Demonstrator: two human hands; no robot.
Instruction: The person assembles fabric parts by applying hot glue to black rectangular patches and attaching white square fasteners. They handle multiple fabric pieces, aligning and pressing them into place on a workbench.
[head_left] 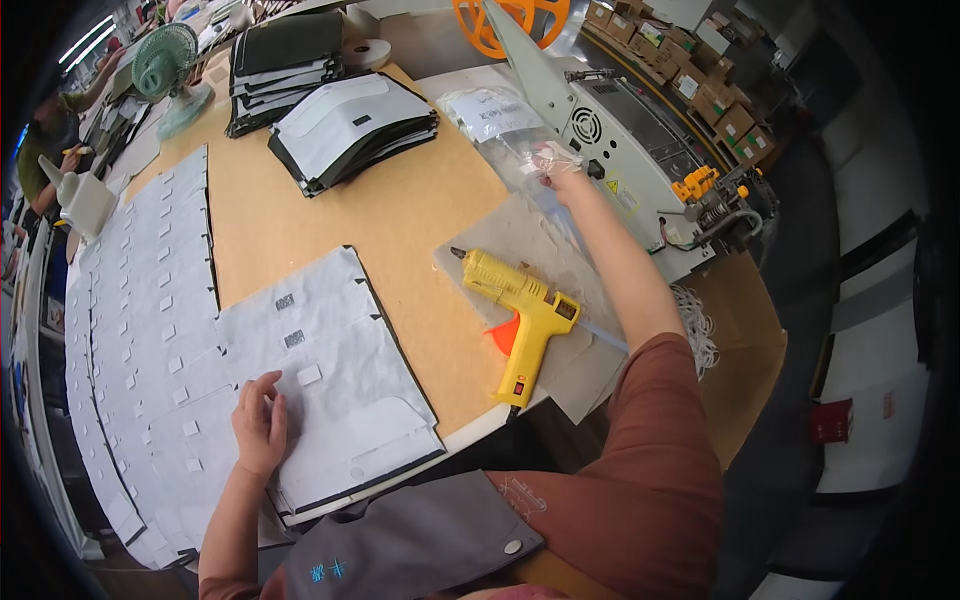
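My left hand (262, 425) rests on a white panel (350, 350) with dark edges. Its fingers are loosely bent and apart, with nothing in them. By the fingertips lies a small white square (309, 375), and two dark patterned patches sit above it on the same panel. Stretched far to the right, my right hand (555, 162) is at a clear plastic bag (520, 150). Shiny film covers its fingers, so what they hold cannot be made out. Between my arms, a yellow glue gun (525, 315) with an orange trigger lies on a greyish sheet (590, 365).
More white panels (150, 330) with rows of small squares cover the left side. Stacked dark-backed panels (350, 125), a green fan (165, 75) and a white bottle (85, 200) stand farther back. A grey machine (620, 140) borders the right. Another person (55, 140) works at far left.
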